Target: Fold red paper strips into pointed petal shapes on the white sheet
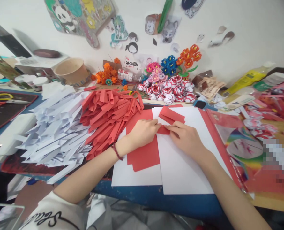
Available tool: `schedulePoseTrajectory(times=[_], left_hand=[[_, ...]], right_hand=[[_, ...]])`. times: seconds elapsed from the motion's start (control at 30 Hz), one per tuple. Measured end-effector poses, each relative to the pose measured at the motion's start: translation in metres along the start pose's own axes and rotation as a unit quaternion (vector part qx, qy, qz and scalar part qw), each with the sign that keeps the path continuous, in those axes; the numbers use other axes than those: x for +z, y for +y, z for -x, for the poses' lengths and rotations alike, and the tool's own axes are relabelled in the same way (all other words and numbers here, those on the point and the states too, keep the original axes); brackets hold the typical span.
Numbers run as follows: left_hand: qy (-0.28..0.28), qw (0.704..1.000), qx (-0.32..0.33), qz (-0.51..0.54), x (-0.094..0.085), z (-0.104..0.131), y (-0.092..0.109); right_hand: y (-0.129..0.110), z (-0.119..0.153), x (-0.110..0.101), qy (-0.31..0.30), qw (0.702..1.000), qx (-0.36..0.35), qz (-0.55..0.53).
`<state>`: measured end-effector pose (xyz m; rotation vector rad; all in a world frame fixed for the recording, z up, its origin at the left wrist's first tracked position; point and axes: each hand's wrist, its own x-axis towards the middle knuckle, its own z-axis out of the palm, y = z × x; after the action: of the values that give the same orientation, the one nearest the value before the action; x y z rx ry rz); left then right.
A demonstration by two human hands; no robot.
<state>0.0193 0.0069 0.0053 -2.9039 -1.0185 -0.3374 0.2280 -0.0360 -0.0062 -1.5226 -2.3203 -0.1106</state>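
Between my two hands is a small folded strip of red paper (pixel 164 130). My left hand (pixel 145 131) pinches its left end, and my right hand (pixel 185 136) pinches the right end. Just above them another folded red paper piece (pixel 172 115) lies on the white sheets (pixel 187 172). Beneath my left hand are flat red sheets (pixel 144 156), resting partly on white paper. To the left, a heap of folded red strips (pixel 108 118) sits against a larger heap of folded white strips (pixel 58 127).
Red-and-white paper flowers (pixel 170 89) and orange flowers (pixel 107 75) stand along the back. A round tan bowl (pixel 71 70) is behind the white heap. Scissors (pixel 8 99) lie far left. A yellow bottle (pixel 248 78) and a plastic packet (pixel 242 143) are on the right.
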Motion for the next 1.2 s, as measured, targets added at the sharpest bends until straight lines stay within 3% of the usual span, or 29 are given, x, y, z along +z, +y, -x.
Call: schedulePoseTrajectory(times=[0.2, 0.43, 0.87, 1.2], left_hand=[[-0.002, 0.999, -0.017, 0.039, -0.007, 0.006, -0.006], [-0.013, 0.999, 0.039, 0.014, -0.012, 0.010, -0.015], [-0.015, 0.996, 0.087, 0.006, -0.007, 0.010, -0.025], [0.003, 0.994, 0.111, -0.001, -0.003, 0.011, -0.023]], right_hand=[[0.009, 0.002, -0.011, -0.027, 0.996, 0.019, -0.078], [0.014, 0.005, -0.020, -0.067, 0.995, 0.012, -0.071], [0.015, 0.003, -0.019, -0.072, 0.991, 0.033, -0.104], [0.012, 0.005, -0.020, -0.068, 0.993, 0.006, -0.095]])
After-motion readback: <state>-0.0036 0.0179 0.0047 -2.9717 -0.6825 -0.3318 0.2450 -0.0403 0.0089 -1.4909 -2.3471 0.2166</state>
